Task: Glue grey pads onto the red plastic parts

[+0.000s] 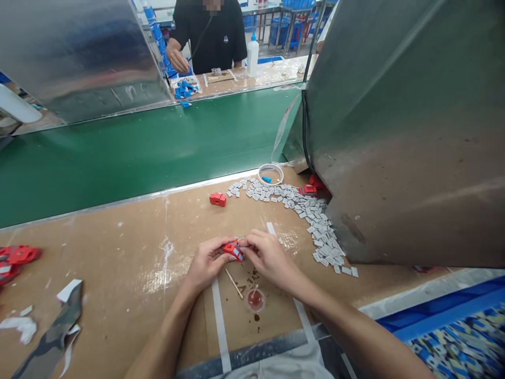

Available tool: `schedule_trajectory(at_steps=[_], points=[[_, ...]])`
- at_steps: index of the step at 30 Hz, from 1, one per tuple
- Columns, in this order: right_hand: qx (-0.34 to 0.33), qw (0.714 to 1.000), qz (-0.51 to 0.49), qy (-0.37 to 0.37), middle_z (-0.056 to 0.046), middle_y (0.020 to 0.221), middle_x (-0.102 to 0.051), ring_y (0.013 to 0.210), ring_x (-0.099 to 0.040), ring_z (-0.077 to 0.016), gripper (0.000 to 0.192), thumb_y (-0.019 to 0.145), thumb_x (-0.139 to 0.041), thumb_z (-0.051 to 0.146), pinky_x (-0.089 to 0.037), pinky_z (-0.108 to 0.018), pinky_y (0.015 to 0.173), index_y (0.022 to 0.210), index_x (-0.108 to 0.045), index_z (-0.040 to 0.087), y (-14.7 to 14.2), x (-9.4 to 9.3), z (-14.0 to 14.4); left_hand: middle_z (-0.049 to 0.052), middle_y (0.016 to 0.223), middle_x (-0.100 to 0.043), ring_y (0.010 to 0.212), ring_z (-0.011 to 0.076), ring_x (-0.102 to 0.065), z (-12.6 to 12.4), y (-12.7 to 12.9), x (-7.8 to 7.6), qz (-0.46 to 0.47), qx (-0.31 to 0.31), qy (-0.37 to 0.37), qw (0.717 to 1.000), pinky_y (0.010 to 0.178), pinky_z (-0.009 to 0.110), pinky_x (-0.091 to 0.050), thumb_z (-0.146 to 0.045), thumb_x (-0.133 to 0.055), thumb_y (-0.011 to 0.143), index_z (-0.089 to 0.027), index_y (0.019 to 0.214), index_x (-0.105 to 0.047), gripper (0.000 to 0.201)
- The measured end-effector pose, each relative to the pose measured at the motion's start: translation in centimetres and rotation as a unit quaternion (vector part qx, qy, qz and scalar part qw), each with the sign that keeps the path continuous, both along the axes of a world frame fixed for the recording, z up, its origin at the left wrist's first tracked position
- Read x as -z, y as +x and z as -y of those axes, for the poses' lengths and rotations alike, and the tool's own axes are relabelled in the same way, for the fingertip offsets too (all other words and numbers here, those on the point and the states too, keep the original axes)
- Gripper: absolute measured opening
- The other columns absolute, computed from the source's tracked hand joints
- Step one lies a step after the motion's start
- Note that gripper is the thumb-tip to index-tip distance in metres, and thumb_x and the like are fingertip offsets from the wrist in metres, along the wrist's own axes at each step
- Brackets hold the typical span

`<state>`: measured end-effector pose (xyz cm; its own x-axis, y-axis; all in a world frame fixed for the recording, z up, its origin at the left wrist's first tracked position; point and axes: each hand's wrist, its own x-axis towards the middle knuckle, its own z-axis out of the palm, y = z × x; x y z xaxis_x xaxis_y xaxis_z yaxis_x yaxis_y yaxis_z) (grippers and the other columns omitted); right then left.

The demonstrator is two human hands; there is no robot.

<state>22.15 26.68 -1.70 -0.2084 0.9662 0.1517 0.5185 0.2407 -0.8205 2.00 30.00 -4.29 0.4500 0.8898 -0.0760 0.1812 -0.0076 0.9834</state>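
Note:
Between the thumb and fingers of my left hand (pixel 205 265) is a small red toy car (pixel 233 250) with grey-blue windows. My right hand (pixel 271 257) is pinched at the car's right end; what its fingertips hold, if anything, is too small to make out. Below the hands stands a small clear cup (pixel 256 299) of reddish liquid, with a thin stick in it. A wooden stick (pixel 234 284) lies left of the cup, among dark spots on the cardboard. Another red car body (pixel 218 199) rests farther back.
Many small grey plates (pixel 311 213) curve along the right side, near a tape roll (pixel 270 174). A large metal panel (pixel 410 147) rises at right. Red parts (pixel 19 255) lie at far left. Beyond the green conveyor belt (pixel 150 147) is another person (pixel 213 37).

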Motion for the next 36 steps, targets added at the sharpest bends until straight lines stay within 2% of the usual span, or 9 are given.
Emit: schedule_trajectory(at_steps=[5, 9, 15, 18, 22, 25, 30, 34, 36], points=[[0.017, 0.997, -0.072, -0.033, -0.001, 0.076, -0.066, 0.067, -0.059, -0.0139, 0.017, 0.084, -0.063, 0.002, -0.044, -0.024, 0.064, 0.080, -0.070, 0.017, -0.3, 0.4, -0.2, 0.013, 0.114, -0.078, 0.102, 0.0272, -0.074, 0.3, -0.4, 0.3, -0.049, -0.020, 0.062, 0.997, 0.093, 0.038, -0.059, -0.030, -0.075, 0.083, -0.017, 0.110, -0.076, 0.029], [0.013, 0.990, -0.129, -0.062, -0.003, 0.079, -0.069, 0.071, -0.062, -0.0144, 0.015, 0.085, -0.062, 0.005, -0.045, -0.024, 0.064, 0.081, -0.071, 0.017, -0.5, 0.7, -0.6, 0.011, 0.110, -0.079, 0.100, 0.0259, -0.075, 0.2, -0.7, 0.0, -0.084, -0.012, 0.133, 0.987, 0.091, 0.036, -0.059, -0.026, -0.073, 0.085, -0.020, 0.110, -0.077, 0.026], [-0.039, 0.958, -0.234, -0.161, -0.004, 0.091, -0.065, 0.077, -0.062, -0.0136, 0.009, 0.088, -0.065, 0.020, -0.048, -0.024, 0.068, 0.090, -0.073, 0.016, 0.0, 1.2, -1.5, 0.011, 0.111, -0.080, 0.097, 0.0243, -0.077, -0.3, -1.0, -1.0, -0.096, 0.011, 0.211, 0.973, 0.089, 0.034, -0.061, -0.028, -0.072, 0.088, -0.019, 0.111, -0.076, 0.025], [-0.073, 0.936, -0.279, -0.201, -0.005, 0.093, -0.064, 0.078, -0.060, -0.0139, 0.018, 0.086, -0.069, 0.032, -0.046, -0.025, 0.069, 0.088, -0.071, 0.015, 0.3, 1.3, -1.6, 0.011, 0.107, -0.081, 0.092, 0.0230, -0.078, -0.2, -1.2, -1.5, -0.103, 0.021, 0.239, 0.965, 0.086, 0.031, -0.061, -0.026, -0.072, 0.088, -0.019, 0.111, -0.076, 0.024], [-0.107, 0.901, -0.320, -0.271, -0.001, 0.076, -0.060, 0.066, -0.050, -0.0109, 0.034, 0.082, -0.073, 0.047, -0.037, -0.024, 0.061, 0.078, -0.062, 0.015, 0.1, 1.2, -1.4, 0.008, 0.097, -0.081, 0.084, 0.0199, -0.077, 0.0, -1.6, -2.3, -0.119, 0.059, 0.293, 0.947, 0.079, 0.027, -0.060, -0.019, -0.066, 0.092, -0.018, 0.111, -0.075, 0.022], [-0.120, 0.888, -0.334, -0.292, 0.002, 0.069, -0.056, 0.061, -0.043, -0.0089, 0.042, 0.080, -0.074, 0.055, -0.031, -0.023, 0.057, 0.077, -0.059, 0.015, -0.2, 1.3, -1.1, 0.008, 0.095, -0.080, 0.082, 0.0184, -0.076, 0.2, -1.8, -2.9, -0.133, 0.091, 0.350, 0.923, 0.075, 0.024, -0.059, -0.015, -0.060, 0.095, -0.018, 0.116, -0.072, 0.025], [-0.118, 0.904, -0.335, -0.238, 0.006, 0.063, -0.045, 0.056, -0.035, -0.0077, 0.037, 0.084, -0.072, 0.051, -0.026, -0.022, 0.052, 0.080, -0.062, 0.015, -0.3, 1.0, -0.9, 0.010, 0.100, -0.077, 0.087, 0.0174, -0.074, 0.4, -1.7, -3.5, -0.142, 0.077, 0.448, 0.879, 0.077, 0.023, -0.058, -0.009, -0.057, 0.095, -0.018, 0.118, -0.069, 0.027], [-0.093, 0.956, -0.269, -0.068, 0.000, 0.079, -0.058, 0.068, -0.052, -0.0112, 0.019, 0.092, -0.067, 0.034, -0.040, -0.024, 0.061, 0.088, -0.070, 0.016, -0.2, 0.1, -0.9, 0.010, 0.098, -0.077, 0.088, 0.0173, -0.074, 0.3, -1.7, -3.7, -0.136, 0.061, 0.455, 0.878, 0.079, 0.023, -0.058, -0.009, -0.061, 0.094, -0.018, 0.116, -0.068, 0.025], [-0.068, 0.970, -0.235, 0.008, -0.003, 0.085, -0.062, 0.076, -0.058, -0.0134, 0.013, 0.094, -0.065, 0.028, -0.046, -0.026, 0.067, 0.093, -0.071, 0.016, -0.3, -0.1, -0.7, 0.011, 0.099, -0.077, 0.088, 0.0177, -0.074, 0.2, -1.8, -3.6, -0.136, 0.047, 0.453, 0.880, 0.079, 0.024, -0.059, -0.011, -0.064, 0.093, -0.017, 0.118, -0.067, 0.026]])
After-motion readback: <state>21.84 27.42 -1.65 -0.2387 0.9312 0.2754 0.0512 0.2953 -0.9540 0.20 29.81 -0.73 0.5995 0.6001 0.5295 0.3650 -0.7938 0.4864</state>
